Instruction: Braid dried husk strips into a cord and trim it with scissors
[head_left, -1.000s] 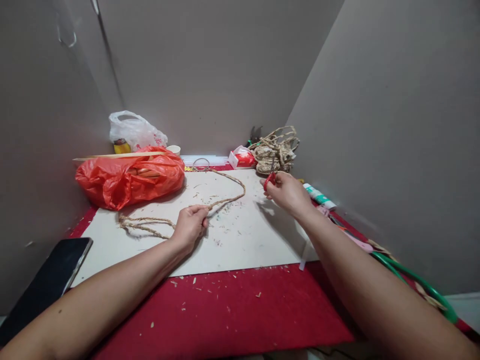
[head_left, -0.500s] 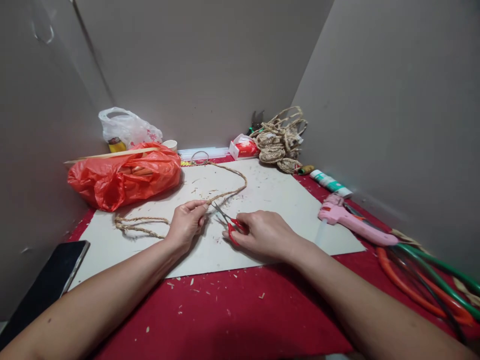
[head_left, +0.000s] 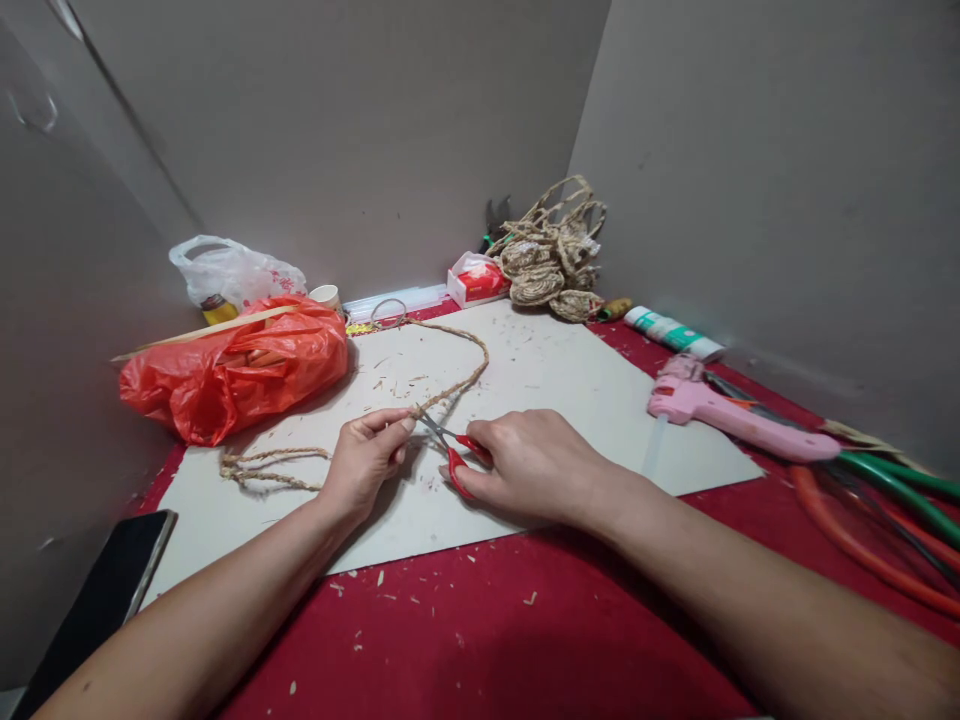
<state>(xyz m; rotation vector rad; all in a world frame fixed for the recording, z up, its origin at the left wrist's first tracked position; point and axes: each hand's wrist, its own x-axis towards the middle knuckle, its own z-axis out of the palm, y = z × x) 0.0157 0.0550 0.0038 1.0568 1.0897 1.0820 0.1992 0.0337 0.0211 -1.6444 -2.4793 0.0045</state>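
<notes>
A thin braided straw cord (head_left: 472, 372) curves over the pale board (head_left: 555, 370). My left hand (head_left: 367, 455) pinches it between thumb and fingers, and a folded length of the cord lies to the left of that hand. Red-handled scissors (head_left: 461, 472) are in my right hand (head_left: 525, 465), their handles around my thumb and fingers. The scissors' blades are parted and their tips are at the cord, right beside my left fingertips. Whether the blades touch the strand cannot be made out.
Left are an orange-red plastic bag (head_left: 240, 375) and a phone (head_left: 97, 600). Behind stand a white bag (head_left: 240, 272), a paper cup (head_left: 325, 296), a red-white box (head_left: 477, 280) and coiled straw cord (head_left: 540, 270). A pink glue gun (head_left: 735, 415) lies right. Straw scraps litter the red cloth (head_left: 480, 640).
The camera view has tilted and shifted slightly. My hands hold nearly the same pose, with the scissors' tips still at the cord by my left fingers.
</notes>
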